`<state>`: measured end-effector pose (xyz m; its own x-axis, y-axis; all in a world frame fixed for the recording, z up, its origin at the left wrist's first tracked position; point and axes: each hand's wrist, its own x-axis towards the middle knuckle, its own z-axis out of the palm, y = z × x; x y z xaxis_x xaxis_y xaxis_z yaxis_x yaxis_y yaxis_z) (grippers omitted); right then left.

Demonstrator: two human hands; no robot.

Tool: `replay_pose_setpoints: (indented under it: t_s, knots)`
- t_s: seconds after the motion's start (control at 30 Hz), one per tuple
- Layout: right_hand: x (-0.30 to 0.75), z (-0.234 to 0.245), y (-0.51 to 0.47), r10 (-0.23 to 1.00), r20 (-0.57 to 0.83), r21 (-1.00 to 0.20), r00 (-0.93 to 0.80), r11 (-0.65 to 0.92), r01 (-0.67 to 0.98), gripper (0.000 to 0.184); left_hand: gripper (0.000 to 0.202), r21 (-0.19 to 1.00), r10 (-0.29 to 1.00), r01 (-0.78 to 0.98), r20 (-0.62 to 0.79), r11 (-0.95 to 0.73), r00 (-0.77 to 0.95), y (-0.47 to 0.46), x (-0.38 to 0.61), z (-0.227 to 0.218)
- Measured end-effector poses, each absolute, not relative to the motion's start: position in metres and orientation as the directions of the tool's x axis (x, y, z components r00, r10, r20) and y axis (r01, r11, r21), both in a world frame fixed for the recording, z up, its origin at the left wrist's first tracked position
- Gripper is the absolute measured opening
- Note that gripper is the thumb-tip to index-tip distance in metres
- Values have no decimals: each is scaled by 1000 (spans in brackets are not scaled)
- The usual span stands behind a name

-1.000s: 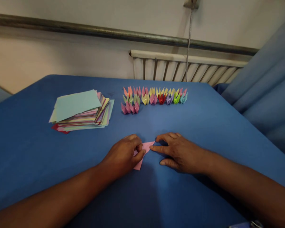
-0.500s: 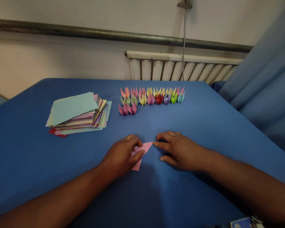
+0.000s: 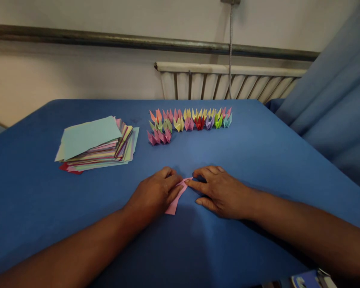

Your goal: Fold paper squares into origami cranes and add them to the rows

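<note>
Plainly, the pink paper (image 3: 174, 204) lies between the two hands, its long axis slanting from near left to far right. The left hand (image 3: 156, 191) is the nearer to its bulk: it covers the paper's left part, thumb and fingers closed on it. From the right hand (image 3: 219, 192) the paper lies to the left; that hand's fingers are spread and grip nothing, the index fingertip touching the paper toward its far right end. The paper rests on the blue desk (image 3: 246, 148), its near end showing on the near side of the left thumb.

Farther off, to the left, sits a loose stack of coloured sheets (image 3: 91, 138); to its right, rows of folded paper cranes (image 3: 199, 123) stand well apart from the hands. Beyond the desk are a radiator (image 3: 213, 68) and a long pipe (image 3: 126, 41) along the wall (image 3: 108, 76), with a blue curtain (image 3: 333, 108) at far right. A partly cut-off printed item (image 3: 306, 280) shows at near right.
</note>
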<state>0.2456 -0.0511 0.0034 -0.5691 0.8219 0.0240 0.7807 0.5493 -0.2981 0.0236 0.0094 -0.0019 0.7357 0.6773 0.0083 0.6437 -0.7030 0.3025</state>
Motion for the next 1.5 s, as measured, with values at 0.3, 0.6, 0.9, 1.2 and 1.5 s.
replay_pose_setpoints:
  t_s: [0.3,0.6,0.9,1.2,1.5]
  knots:
    - [247,3,-50,813,27,-306,-582,561,769,50,28,163,647,636,15,-754,763,8,23,-2]
    - [245,8,-54,822,49,-310,-568,553,773,38,30,184,585,564,89,-805,806,8,20,1]
    - [232,-9,-54,860,52,-264,-507,501,824,59,29,148,566,558,19,-817,824,5,19,4]
    - [233,-4,-61,921,-21,-147,-389,382,912,69,28,192,568,555,20,-809,822,1,15,5]
    - [229,-6,-63,861,-10,-196,-508,497,846,62,27,230,566,545,34,-806,823,1,16,5]
